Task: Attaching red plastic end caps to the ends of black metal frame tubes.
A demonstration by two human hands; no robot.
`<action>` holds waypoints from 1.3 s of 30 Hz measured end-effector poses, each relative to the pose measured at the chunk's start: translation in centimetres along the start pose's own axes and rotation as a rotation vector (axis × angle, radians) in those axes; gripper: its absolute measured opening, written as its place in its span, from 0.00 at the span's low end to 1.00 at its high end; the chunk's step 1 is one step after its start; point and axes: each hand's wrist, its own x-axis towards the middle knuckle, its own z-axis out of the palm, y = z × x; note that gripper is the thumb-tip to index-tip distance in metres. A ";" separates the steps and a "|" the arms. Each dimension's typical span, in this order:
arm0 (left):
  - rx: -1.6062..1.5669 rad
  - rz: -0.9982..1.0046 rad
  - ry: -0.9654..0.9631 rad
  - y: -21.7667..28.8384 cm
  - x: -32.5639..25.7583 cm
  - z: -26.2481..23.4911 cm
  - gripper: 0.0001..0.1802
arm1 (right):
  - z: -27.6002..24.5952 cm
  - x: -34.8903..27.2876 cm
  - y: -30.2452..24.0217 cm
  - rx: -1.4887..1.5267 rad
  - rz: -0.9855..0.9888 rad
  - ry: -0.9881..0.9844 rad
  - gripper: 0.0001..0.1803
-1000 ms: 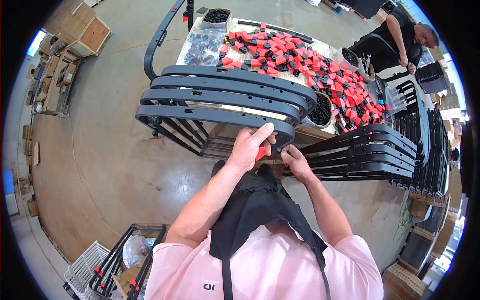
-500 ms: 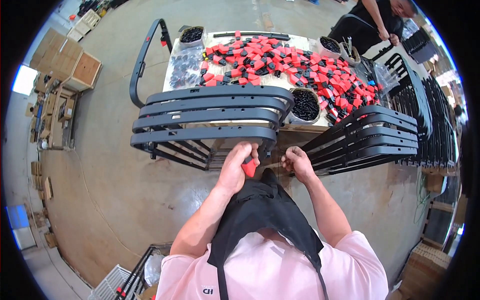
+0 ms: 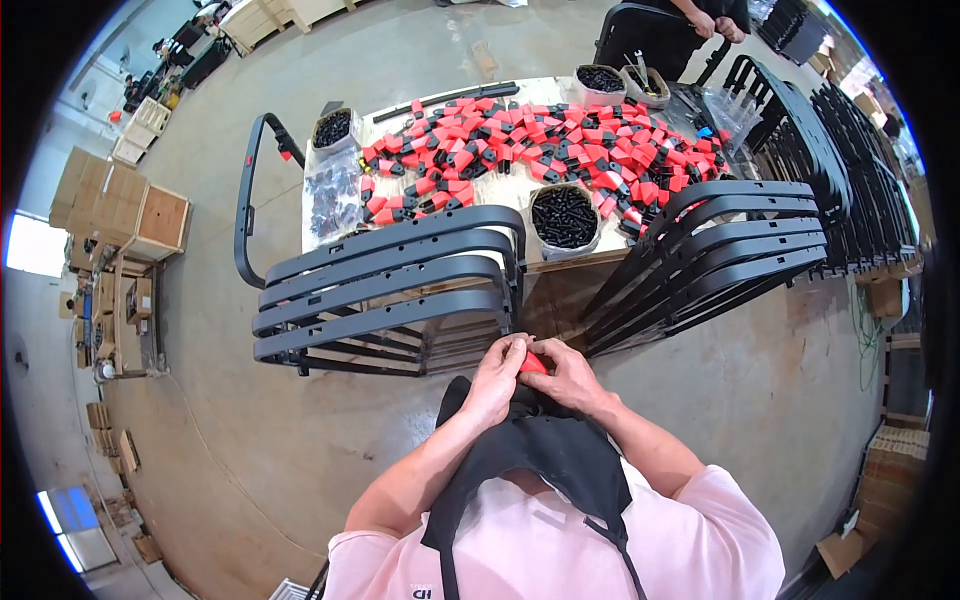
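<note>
Both of my hands meet in front of my apron, just below the near corner of the left stack of frames. My left hand [image 3: 497, 382] and my right hand [image 3: 567, 380] are closed around a red and black plastic piece [image 3: 533, 364]. Only its red end shows between my fingers; the rest is hidden. The black bent-tube frames [image 3: 400, 297] on the left stand side by side against the table. Another group of black frames [image 3: 720, 235] leans at the right. Whether the piece touches a frame cannot be made out.
The table [image 3: 317, 215] bears a heap of red and black pieces [image 3: 640, 150]. A tub of small black parts [image 3: 565, 218] sits at its front edge. A single upright frame [image 3: 243, 215] stands at the left. Another person's hands [image 3: 718, 27] are at the far right.
My right hand has come in to join my left at the red and black piece, which my left hand alone held before. The view has turned, shifting the table to the left.
</note>
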 end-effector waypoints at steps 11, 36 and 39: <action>0.377 0.621 0.570 7.2 -7.1 -5.8 0.09 | -8.9 13.4 6.7 -0.250 -0.001 0.518 0.18; 1.784 0.786 0.670 11.6 -12.3 -8.9 0.09 | -0.4 1.0 9.1 -0.183 -0.078 -0.325 0.36; 1.808 0.786 0.656 11.0 -15.2 -9.5 0.09 | 3.4 0.8 9.3 -0.138 -0.200 -0.338 0.39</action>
